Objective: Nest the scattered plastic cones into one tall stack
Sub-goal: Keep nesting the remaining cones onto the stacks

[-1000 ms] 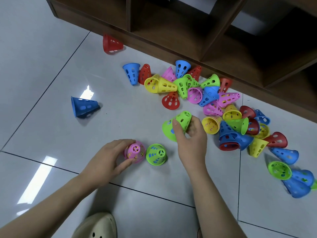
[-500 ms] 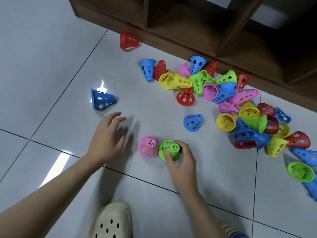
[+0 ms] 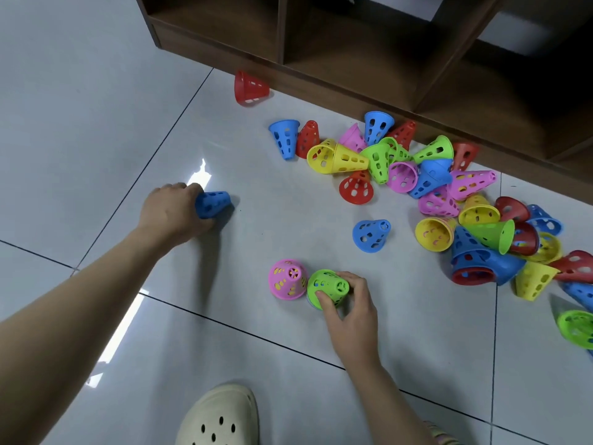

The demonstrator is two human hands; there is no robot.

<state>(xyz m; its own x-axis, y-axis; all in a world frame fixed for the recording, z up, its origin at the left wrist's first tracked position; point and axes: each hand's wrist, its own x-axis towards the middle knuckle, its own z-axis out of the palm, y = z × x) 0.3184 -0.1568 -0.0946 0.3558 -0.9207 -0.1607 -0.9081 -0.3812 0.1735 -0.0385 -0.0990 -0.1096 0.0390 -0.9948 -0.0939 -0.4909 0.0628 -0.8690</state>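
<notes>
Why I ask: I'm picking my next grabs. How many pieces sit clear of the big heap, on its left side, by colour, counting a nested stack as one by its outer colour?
Blue: 2 (gripped blue cone in the left hand; lone blue cone)
Red: 1 (red cone by the shelf)
Pink: 1 (pink cone)
Green: 1 (green cone, held by the right hand)
Total: 5
</notes>
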